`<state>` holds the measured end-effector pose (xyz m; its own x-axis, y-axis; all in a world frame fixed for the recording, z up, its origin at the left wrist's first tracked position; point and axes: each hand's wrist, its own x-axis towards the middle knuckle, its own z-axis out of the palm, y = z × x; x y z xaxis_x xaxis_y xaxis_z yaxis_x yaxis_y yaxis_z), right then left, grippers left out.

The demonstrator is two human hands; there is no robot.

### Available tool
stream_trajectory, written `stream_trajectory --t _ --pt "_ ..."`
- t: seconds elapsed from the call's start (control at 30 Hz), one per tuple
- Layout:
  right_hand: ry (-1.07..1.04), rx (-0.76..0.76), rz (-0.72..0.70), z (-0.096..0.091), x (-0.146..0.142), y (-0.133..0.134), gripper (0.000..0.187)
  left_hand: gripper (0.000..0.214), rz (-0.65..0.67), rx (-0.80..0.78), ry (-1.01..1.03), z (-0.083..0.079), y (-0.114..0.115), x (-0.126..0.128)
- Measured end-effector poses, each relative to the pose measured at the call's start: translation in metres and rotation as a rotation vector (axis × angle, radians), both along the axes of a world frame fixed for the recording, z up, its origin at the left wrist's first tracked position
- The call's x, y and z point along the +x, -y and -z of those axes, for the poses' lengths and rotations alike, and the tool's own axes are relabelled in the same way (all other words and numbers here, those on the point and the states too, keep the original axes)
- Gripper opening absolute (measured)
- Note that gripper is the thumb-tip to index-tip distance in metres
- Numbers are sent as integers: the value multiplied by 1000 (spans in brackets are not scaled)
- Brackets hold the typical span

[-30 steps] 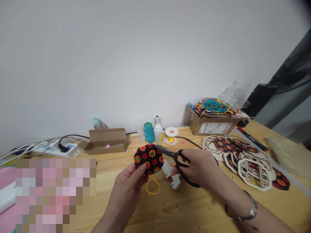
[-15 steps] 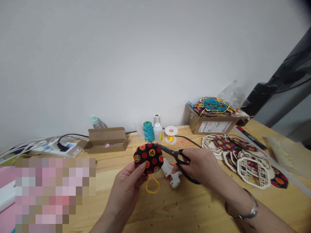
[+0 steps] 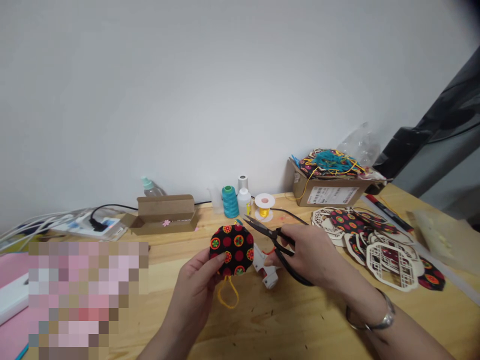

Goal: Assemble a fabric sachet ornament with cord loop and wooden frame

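My left hand [image 3: 200, 272] pinches the lower left edge of a black fabric-covered disc [image 3: 233, 250] with red, green and orange flower prints. A yellow cord loop [image 3: 228, 295] hangs from the disc's bottom, and a small teal and yellow bit of thread shows at its top edge. My right hand [image 3: 302, 252] is closed around the black handles of a pair of scissors [image 3: 268, 231]. The blades point up and left, slightly parted, close to the disc's upper right edge. Behind the scissors a white glue gun [image 3: 266, 272] lies on the table, partly hidden.
Along the wall stand a teal thread cone [image 3: 230, 202], a white bottle [image 3: 244, 201] and a yellow cord spool [image 3: 264, 206]. An open cardboard box [image 3: 165, 215] lies left of them. At right are a filled carton [image 3: 326, 192] and a pile of lattice frames [image 3: 393, 267] with fabric pieces.
The disc has tilted and shifted slightly right and down, its cord loop swinging left. The scissor tips have risen away from the disc's top edge, and the thread there now looks short.
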<state>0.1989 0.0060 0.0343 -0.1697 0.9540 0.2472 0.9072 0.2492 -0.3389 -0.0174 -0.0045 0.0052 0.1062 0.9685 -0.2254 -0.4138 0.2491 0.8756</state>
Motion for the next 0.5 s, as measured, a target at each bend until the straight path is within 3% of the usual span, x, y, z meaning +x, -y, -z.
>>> stream_trajectory --t 0.5 --pt "58 -1 -64 2 1 0 45 28 -36 -16 -20 -2 1 -1"
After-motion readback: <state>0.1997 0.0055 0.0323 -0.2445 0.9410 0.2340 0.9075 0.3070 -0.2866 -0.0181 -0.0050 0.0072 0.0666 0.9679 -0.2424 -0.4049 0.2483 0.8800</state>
